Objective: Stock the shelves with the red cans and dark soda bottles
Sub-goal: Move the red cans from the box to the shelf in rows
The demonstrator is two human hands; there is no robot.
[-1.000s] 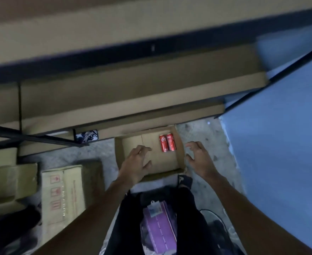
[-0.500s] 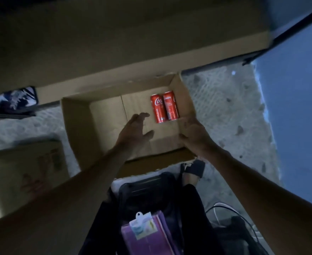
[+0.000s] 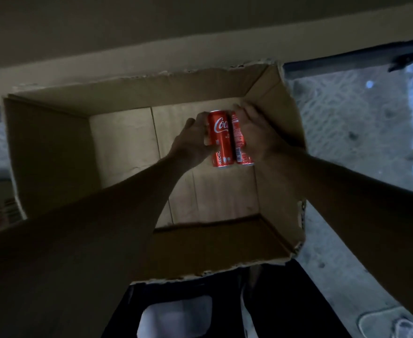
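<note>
Black trousers (image 3: 285, 301) fill the bottom edge, with a white shoe (image 3: 395, 325) on the speckled floor (image 3: 346, 132) to the right. Just past them sits an open cardboard box (image 3: 49, 152), and both bare forearms reach over its near wall. Inside, towards the far right corner, two red cans lie side by side, touching. The left hand (image 3: 190, 145) curls round the left can (image 3: 221, 140). The right hand (image 3: 256, 132) wraps the right can (image 3: 239, 140) from the other side. Whether the cans rest on the box bottom cannot be told. Beyond the box run a pale board (image 3: 151, 52) and a dark rail (image 3: 346, 59).
</note>
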